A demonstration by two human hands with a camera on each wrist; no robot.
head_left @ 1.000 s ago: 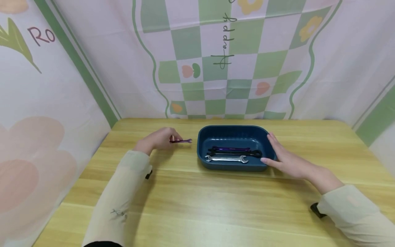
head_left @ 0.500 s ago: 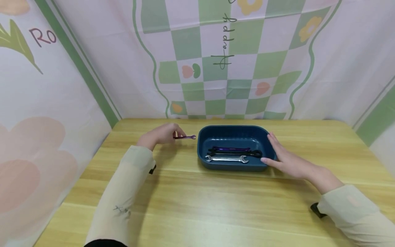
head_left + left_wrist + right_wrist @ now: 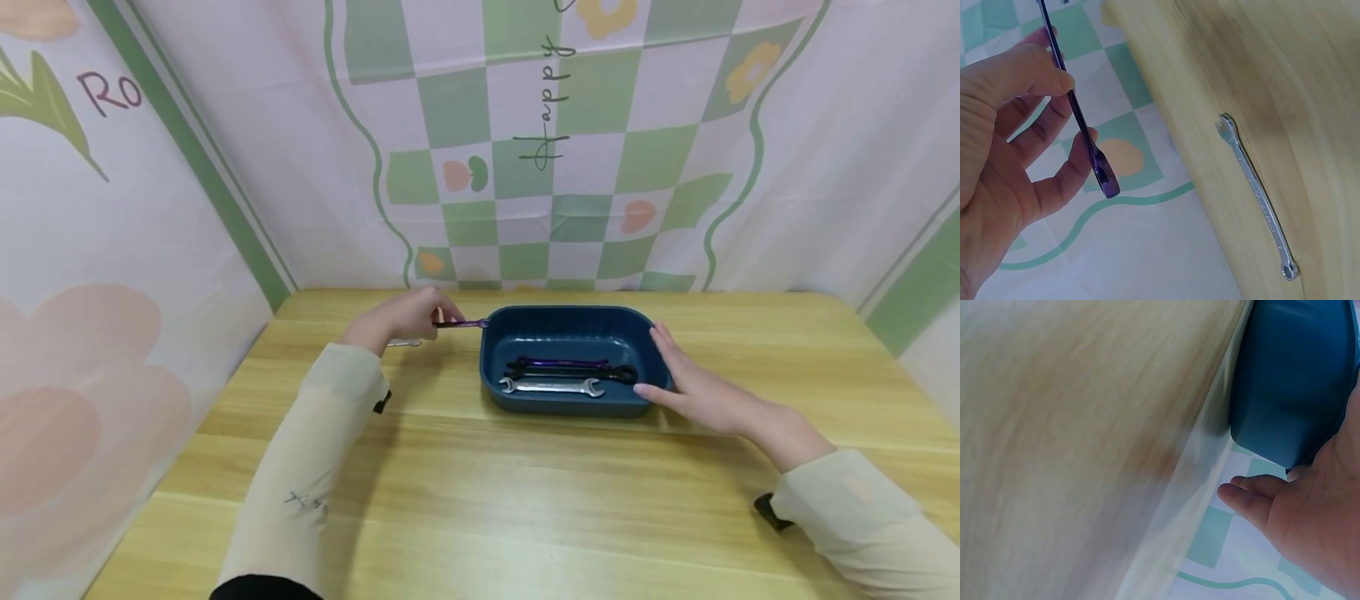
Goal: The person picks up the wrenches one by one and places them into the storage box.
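Observation:
My left hand (image 3: 408,317) pinches a purple wrench (image 3: 1079,115) between thumb and fingers. In the head view the wrench's far end (image 3: 480,323) overlaps the left rim of a dark blue plastic bin (image 3: 573,408). Inside that bin lie a silver open-end wrench (image 3: 551,387), a black wrench (image 3: 573,373) and another purple wrench (image 3: 562,362), roughly side by side. With fingers extended, my right hand (image 3: 701,396) rests against the bin's right end, its thumb at the front corner. Another silver wrench (image 3: 1260,197) lies on the table beneath the left hand, mostly hidden in the head view.
The wooden table (image 3: 480,508) stretches in front of the bin and to both sides. Behind it hangs a cloth (image 3: 450,108) with green checks and flowers, reaching down to the table's back edge.
My left hand has moved right and back with the purple wrench, up to the bin's left rim. The silver wrench on the table now shows beneath it. The right hand has stayed still.

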